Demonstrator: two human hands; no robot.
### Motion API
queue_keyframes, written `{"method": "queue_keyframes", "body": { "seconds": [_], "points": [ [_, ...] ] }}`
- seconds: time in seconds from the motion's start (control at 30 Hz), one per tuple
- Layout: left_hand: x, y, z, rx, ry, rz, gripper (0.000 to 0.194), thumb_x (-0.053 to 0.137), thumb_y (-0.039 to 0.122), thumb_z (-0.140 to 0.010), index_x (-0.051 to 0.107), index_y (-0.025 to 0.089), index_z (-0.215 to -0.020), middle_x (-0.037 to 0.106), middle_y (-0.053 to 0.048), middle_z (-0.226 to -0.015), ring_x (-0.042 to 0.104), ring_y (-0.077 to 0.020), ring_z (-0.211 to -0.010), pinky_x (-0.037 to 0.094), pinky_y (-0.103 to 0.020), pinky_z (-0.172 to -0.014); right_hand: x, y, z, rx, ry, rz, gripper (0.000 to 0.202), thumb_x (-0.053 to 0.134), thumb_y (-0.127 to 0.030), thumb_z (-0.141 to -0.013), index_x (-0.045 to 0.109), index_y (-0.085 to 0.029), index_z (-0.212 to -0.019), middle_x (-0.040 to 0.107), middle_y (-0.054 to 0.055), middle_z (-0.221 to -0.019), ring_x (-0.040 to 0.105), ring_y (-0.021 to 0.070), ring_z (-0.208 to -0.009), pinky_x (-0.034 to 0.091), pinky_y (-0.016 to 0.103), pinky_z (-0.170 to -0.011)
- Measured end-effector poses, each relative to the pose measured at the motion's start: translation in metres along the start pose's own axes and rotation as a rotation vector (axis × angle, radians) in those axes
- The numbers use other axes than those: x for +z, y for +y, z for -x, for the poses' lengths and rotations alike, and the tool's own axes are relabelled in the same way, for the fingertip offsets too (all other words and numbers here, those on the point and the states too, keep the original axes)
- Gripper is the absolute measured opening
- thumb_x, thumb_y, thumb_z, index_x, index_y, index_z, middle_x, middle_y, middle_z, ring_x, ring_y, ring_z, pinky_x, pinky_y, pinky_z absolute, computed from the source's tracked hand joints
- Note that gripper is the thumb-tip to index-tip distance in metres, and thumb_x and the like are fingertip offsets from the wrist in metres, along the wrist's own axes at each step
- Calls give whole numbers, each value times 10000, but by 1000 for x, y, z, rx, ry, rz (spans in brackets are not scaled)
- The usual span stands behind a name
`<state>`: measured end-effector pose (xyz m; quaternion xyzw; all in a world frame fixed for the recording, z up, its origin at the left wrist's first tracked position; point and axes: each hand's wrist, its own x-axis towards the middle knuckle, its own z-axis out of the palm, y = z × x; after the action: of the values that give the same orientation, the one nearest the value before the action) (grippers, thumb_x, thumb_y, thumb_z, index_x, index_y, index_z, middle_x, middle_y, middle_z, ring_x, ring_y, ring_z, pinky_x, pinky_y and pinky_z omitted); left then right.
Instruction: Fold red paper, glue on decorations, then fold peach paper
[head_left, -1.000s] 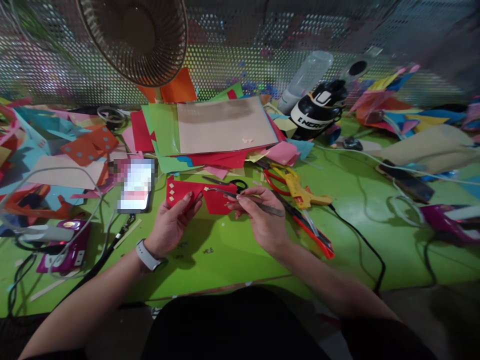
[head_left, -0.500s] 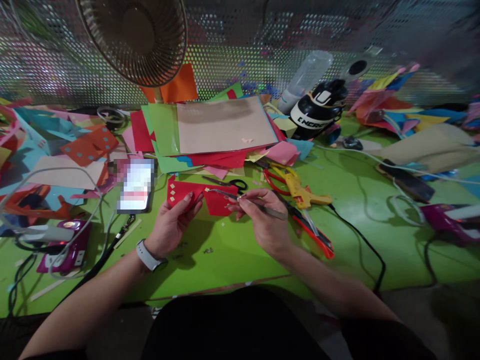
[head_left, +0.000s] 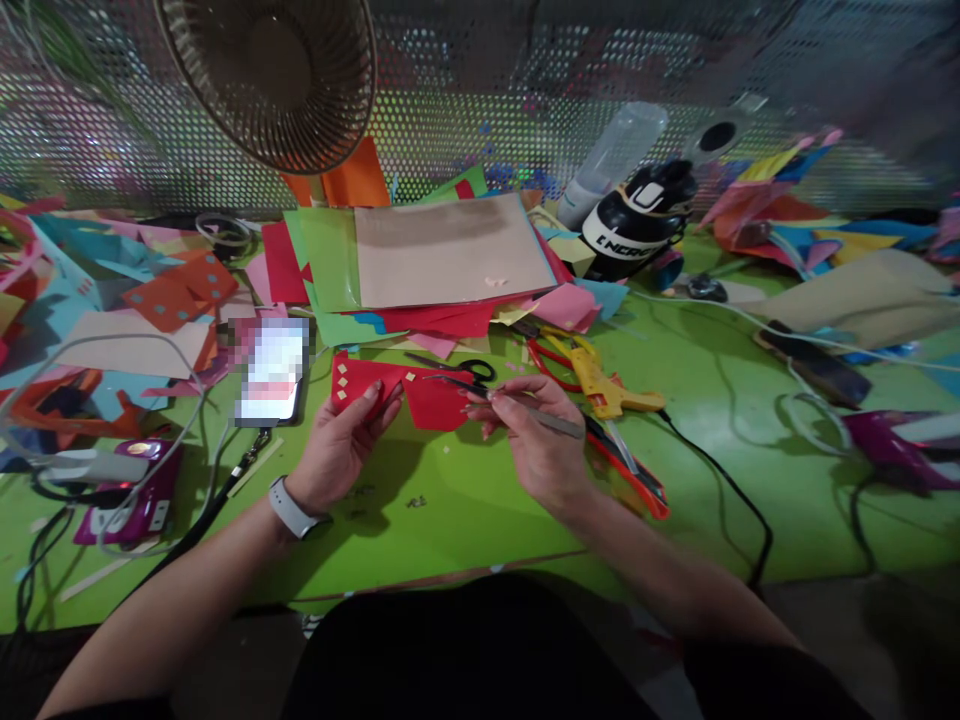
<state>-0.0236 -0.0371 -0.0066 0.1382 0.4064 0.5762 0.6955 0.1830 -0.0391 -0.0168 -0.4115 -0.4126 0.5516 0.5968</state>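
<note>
My left hand point(head_left: 351, 432) grips a piece of red paper point(head_left: 441, 405) by its lower left part, thumb on top. Three small pale squares run down the paper's left end, and another pale square point(head_left: 411, 377) lies on it right of my thumb. Between the thumb and fingers of my right hand point(head_left: 544, 440) are metal tweezers point(head_left: 553, 421), pointing left over the paper. Their tips are a little right of that single square, apart from it. Black-handled scissors point(head_left: 478, 370) rest on the table just behind the paper.
A yellow glue gun point(head_left: 606, 385), red-handled pliers point(head_left: 551, 362) and a red cutter knife point(head_left: 634, 478) lie to the right. A phone point(head_left: 274, 372) lies left. Behind are stacked paper sheets point(head_left: 450, 250), a fan point(head_left: 274, 70) and a black bottle point(head_left: 630, 225).
The tweezers have drawn back to the right, away from the single pale square, which stays on the red paper. My left hand and the paper have shifted very slightly left.
</note>
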Motion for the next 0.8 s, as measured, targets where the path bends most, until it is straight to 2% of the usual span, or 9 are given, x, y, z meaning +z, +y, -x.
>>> {"method": "queue_keyframes", "body": {
  "seconds": [0.2,0.43,0.8],
  "points": [
    [-1,-4,1,-8,-47,-26,134,847,148,-702,754,138,-798,783,-42,-894,749,-182,-918,612,-239,-846,1,1,1,28,-48,3,201,767,-284,-789,596,-229,-879,773,-18,-779,752,166,-661,565,236,-521],
    [-2,-4,2,10,-89,-6,155,862,162,-687,761,143,-804,784,-31,-901,747,-169,-911,612,-227,-834,0,3,0,27,-30,17,222,786,-287,-780,603,-226,-890,777,-5,-798,754,169,-672,582,249,-550],
    [-1,-4,2,4,-58,-28,147,855,162,-683,762,141,-795,785,-47,-909,748,-183,-917,611,-234,-835,1,3,1,-8,-61,17,190,785,-268,-794,617,-223,-871,775,-16,-773,753,159,-657,575,225,-533]
  ]
}}
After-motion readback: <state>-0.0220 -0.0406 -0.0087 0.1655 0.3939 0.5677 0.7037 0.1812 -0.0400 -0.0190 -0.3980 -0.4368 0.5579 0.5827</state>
